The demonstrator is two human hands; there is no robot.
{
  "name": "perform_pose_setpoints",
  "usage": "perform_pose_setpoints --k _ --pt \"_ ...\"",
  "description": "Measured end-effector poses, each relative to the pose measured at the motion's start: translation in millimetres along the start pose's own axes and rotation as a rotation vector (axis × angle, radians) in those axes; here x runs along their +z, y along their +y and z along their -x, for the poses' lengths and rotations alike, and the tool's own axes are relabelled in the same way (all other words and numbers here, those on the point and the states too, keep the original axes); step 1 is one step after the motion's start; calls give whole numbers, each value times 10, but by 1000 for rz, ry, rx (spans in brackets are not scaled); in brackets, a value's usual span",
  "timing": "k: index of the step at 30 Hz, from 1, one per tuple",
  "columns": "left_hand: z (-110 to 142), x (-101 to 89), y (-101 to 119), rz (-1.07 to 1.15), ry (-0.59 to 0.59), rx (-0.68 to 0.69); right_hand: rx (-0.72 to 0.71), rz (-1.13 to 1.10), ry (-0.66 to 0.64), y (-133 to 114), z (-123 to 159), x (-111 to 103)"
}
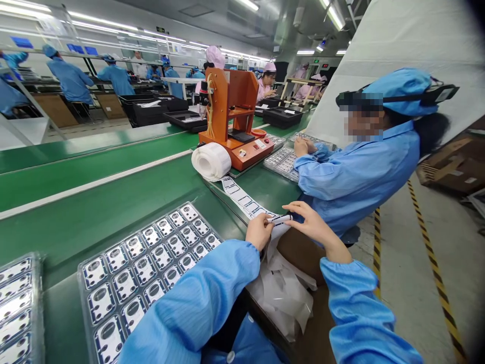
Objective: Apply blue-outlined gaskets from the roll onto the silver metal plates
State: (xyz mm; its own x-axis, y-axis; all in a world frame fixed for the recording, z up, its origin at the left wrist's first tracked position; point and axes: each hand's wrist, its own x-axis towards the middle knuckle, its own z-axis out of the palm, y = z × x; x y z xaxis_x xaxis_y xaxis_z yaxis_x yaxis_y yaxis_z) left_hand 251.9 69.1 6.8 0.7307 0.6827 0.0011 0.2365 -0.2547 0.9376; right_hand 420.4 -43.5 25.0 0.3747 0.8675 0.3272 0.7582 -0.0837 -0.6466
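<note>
A white label strip with dark printed outlines runs from a white label roll on the green bench to my hands. My left hand is closed, pinching the strip where it bends over the bench edge. Right beside it, my right hand has its thumb and forefinger at the end of a label, the other fingers loosely bent. A small dark bit shows at those fingertips. Below, spent translucent backing strip hangs in loops into a brown box.
A clear tray of several labelled plates lies to the left, with another tray beyond. An orange press machine stands behind the roll. To the right, a co-worker in blue works over more trays. A thin cable crosses the bench.
</note>
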Motion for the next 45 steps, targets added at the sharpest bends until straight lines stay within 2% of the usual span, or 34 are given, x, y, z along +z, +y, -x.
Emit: perform_pose_setpoints --k 2,6,9,13,22,26,30,34,38,40,42,45 --pt "1 4 2 -3 1 1 -129 183 35 -115 30 -47" --pt "3 8 3 -11 -7 1 -397 710 61 -399 65 -97" --pt "7 4 8 -18 -10 2 -468 905 43 -551 63 -111" --pt "11 3 12 -30 -9 8 -488 997 -6 -605 62 -127" --pt "10 18 -1 -78 -43 7 -515 1020 -36 -575 87 -103" --pt "28 -23 10 -110 -138 14 -533 1060 18 -612 162 -121" --pt "23 -58 17 -161 -209 27 -535 1116 52 -785 344 -229" --pt "42 -59 40 -196 -224 61 -527 1112 156 -957 613 -392" --pt "128 -102 120 -263 -207 103 -549 981 326 -846 846 -480" --pt "167 -194 177 -323 -196 128 -520 861 364 -739 905 -442" --pt "183 -371 219 -386 -191 138 -514 748 387 -686 932 -347" --pt "153 -831 185 -479 -157 101 -522 657 392 -740 941 -149"
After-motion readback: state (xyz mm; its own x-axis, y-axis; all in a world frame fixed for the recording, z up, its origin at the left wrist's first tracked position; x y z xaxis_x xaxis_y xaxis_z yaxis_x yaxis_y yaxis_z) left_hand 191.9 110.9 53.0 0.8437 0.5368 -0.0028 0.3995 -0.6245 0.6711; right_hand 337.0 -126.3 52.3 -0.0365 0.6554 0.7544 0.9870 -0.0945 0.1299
